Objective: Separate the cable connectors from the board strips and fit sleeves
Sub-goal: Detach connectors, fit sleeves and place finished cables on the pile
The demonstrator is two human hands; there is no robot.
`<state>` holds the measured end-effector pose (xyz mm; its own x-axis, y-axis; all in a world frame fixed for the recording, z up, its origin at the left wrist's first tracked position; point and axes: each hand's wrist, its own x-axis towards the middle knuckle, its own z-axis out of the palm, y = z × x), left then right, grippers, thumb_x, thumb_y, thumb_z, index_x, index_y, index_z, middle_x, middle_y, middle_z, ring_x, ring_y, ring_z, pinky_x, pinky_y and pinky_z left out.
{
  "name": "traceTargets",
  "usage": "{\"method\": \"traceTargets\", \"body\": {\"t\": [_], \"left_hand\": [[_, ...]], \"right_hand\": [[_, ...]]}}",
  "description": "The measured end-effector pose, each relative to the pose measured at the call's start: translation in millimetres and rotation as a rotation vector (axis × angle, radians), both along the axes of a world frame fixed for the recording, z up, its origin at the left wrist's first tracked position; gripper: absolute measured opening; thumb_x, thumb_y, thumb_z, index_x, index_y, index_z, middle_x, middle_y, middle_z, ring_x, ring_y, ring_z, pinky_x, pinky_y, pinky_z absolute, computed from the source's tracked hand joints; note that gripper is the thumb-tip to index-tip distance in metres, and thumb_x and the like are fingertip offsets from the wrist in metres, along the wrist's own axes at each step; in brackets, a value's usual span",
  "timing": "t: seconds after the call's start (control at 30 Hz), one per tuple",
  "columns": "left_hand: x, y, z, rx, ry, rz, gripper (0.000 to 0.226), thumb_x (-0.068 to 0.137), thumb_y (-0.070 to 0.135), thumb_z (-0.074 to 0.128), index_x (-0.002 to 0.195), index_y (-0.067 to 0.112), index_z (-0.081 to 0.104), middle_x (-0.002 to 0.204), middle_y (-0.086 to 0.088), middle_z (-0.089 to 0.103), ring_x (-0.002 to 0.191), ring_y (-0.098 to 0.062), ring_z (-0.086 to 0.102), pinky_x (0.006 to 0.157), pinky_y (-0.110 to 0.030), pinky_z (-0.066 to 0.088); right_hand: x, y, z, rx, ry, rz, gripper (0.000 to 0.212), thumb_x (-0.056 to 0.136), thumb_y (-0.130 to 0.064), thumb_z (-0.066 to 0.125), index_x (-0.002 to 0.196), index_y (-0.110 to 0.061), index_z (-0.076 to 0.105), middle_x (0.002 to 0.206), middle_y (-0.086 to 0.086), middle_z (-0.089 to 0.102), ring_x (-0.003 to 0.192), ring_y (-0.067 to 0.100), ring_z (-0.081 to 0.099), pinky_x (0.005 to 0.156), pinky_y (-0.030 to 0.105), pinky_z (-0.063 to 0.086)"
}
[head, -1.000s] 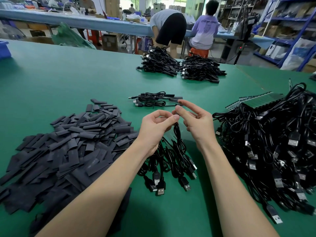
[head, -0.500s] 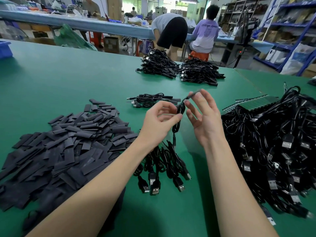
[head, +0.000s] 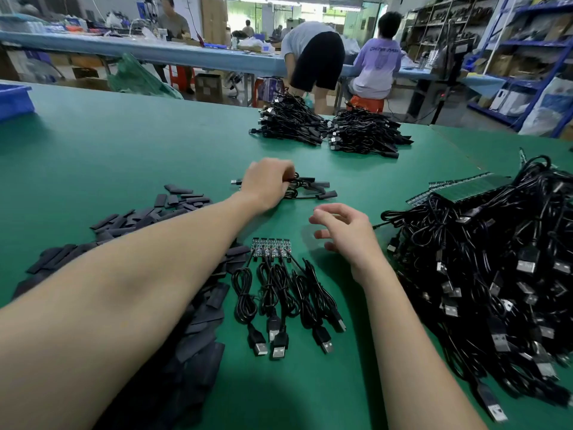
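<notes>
A: Nearest?
B: Five cables joined to one board strip, beside the sleeves.
A: Hands?
B: Right hand hovers, fingers loosely curled, empty. Left hand grips the small cable bunch.
A: Farther?
B: Two cable heaps on the table.

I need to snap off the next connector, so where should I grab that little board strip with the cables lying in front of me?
Pinch the board strip at one end, coming from above and the far side. It lies flat, its cables trailing toward you, so the far edge is bare. The right hand hovers nearest.
</notes>
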<state>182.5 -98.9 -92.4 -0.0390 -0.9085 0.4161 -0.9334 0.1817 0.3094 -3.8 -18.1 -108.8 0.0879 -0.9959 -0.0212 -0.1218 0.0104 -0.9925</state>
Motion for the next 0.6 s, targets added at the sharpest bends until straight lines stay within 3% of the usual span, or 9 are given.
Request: {"method": "traceTargets", "body": {"t": [0.2, 0.27, 0.4, 0.5, 0.6], "left_hand": [[4, 3, -5, 0.027, 0.129, 0.040, 0.032, 0.096, 0.018, 0.063, 0.127, 0.018, 0.065, 0.128, -0.004, 0.067, 0.122, -0.025, 0.057, 0.105, -0.040, 0.043], [4, 17, -2, -0.031, 0.210, 0.044, 0.028, 0.094, 0.021, 0.064, 0.122, 0.018, 0.066, 0.122, -0.004, 0.067, 0.118, -0.024, 0.058, 0.104, -0.042, 0.044], [4, 63, -14, -0.062, 0.342, 0.006, 0.012, 0.094, 0.021, 0.060, 0.102, 0.023, 0.069, 0.103, 0.005, 0.071, 0.102, -0.019, 0.063, 0.097, -0.042, 0.049], [5, 89, -25, -0.005, 0.354, -0.012, 0.010, 0.098, 0.023, 0.056, 0.103, 0.025, 0.065, 0.104, 0.005, 0.066, 0.098, -0.018, 0.059, 0.093, -0.041, 0.049], [7, 98, -21, 0.087, 0.333, -0.057, 0.011, 0.100, 0.026, 0.056, 0.106, 0.021, 0.064, 0.104, 0.004, 0.066, 0.093, -0.019, 0.060, 0.088, -0.033, 0.048]], "right_hand": [[8, -3, -7, -0.136, 0.308, 0.035, 0.008, 0.091, -0.027, 0.070, 0.085, -0.026, 0.074, 0.086, -0.009, 0.076, 0.077, 0.005, 0.064, 0.077, 0.025, 0.049], [10, -3, -7, -0.197, 0.505, 0.085, 0.006, 0.091, -0.032, 0.070, 0.089, -0.031, 0.076, 0.085, -0.018, 0.072, 0.081, -0.002, 0.064, 0.074, 0.020, 0.046], [16, 0, -8, -0.229, 0.754, 0.188, 0.011, 0.090, -0.042, 0.071, 0.094, -0.034, 0.076, 0.094, -0.014, 0.073, 0.095, 0.010, 0.066, 0.085, 0.027, 0.050], [20, 2, -8, -0.239, 0.757, 0.197, 0.012, 0.090, -0.042, 0.072, 0.092, -0.030, 0.072, 0.089, -0.014, 0.070, 0.089, 0.008, 0.065, 0.079, 0.026, 0.048], [19, 2, -3, -0.175, 0.500, 0.224, 0.011, 0.090, -0.033, 0.076, 0.087, -0.027, 0.068, 0.073, -0.012, 0.064, 0.056, -0.004, 0.054, 0.059, 0.017, 0.042]]}}
